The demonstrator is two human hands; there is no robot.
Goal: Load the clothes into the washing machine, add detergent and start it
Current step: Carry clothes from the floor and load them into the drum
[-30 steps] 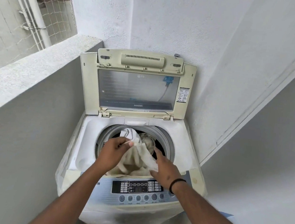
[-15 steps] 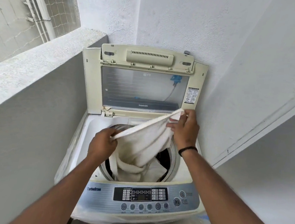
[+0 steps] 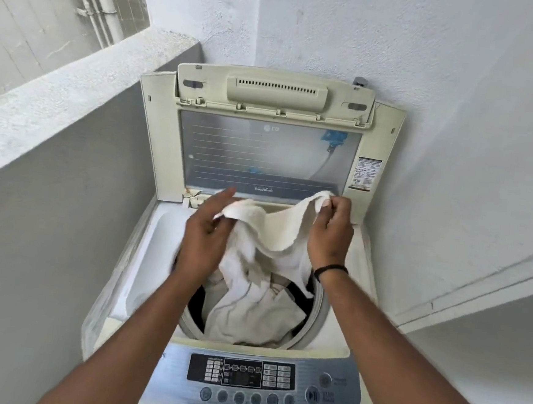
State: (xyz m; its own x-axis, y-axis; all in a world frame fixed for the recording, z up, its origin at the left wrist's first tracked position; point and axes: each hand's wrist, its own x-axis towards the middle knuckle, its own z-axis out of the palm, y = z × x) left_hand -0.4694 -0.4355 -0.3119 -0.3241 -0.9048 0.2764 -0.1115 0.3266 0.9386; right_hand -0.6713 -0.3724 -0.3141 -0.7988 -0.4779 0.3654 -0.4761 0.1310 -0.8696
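A white cloth is held stretched over the open drum of the washing machine. One end is pinched in the grip of the right hand, fingers curled over the fabric just in front of the raised lid. The other end is draped against the left hand; that hand is blurred, its fingers look fairly straight, and whether the grip is clamped on the cloth cannot be told. The lower part of the cloth hangs into the drum, where other pale clothes are already piled.

The likeliest fault is judged to be fabric left trailing over the drum's rim if the cloth is released while still spread wide; it could then be caught under the lid. A loose hold on the left side could also let that end slip onto the machine's top rather than into the tub. No detergent is seen, and the control panel at the front edge is untouched.

The machine is set in a narrow corner, with white textured walls behind and to the right, and a low grey parapet on the left. Beyond the parapet, pipes are seen outside.
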